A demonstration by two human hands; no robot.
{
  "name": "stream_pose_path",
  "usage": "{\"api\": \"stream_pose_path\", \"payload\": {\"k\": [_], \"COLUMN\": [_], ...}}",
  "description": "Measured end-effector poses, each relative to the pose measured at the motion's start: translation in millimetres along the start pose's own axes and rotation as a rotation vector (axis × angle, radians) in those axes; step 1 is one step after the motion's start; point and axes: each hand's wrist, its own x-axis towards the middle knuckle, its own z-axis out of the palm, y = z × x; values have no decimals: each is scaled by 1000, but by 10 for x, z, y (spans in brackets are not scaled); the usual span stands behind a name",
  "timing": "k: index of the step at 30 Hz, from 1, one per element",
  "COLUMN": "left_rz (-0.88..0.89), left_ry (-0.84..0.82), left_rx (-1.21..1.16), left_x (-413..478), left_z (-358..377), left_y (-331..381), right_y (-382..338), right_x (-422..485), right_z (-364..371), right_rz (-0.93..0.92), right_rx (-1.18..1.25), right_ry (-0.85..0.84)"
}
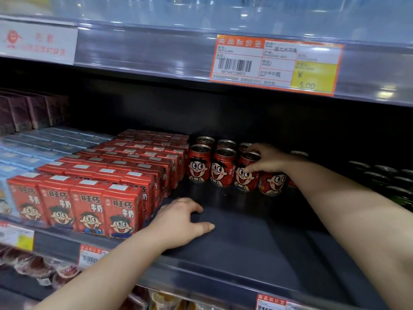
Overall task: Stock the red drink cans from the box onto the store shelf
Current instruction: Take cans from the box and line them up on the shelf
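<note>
Red cans (222, 166) stand upright in rows toward the back of the shelf (257, 238), beside red cartons (107, 198). The right grip (266, 161) holds one front can (244, 179); the left grip (181, 222) lies wide and flat on the shelf's front.

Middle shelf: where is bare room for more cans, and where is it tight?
Bare shelf deck runs from the front lip back to the red cans, bordered left by red cartons, right by dark cans. The left hand rests on its left part. Crowded at the can row, where the right hand grips one.
</note>
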Motion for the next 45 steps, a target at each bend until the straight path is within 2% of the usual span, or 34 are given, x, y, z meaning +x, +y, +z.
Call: {"api": "stream_pose_path", "payload": {"k": [7,14,19,24,31,37,45], "left_rz": [-3,-1,-21,9,146,21,-268], "left_ry": [-28,-54,-94,-3,190,242,161], "left_rx": [-12,2,99,204,349,384,450], "left_x": [20,64,97,-37,-587,-1448,-2971], "left_z": [8,4,-50,-157,-273,-266,-237], "left_y": [-30,-39,32,225,509,599,341], "right_y": [-35,-180,-254,-431,-666,-872,-1217], "right_x": [-70,-360,-846,-1334,-1984,-2692,-3568], "right_z": [33,27,-63,-126,-111,4,513], "right_rz": [-2,27,-13,7,-94,-228,-409], "right_rx": [-74,-188,-236,-354,-407,-401,-305], "right_ry": [35,177,155,158,130,100,-18]}}
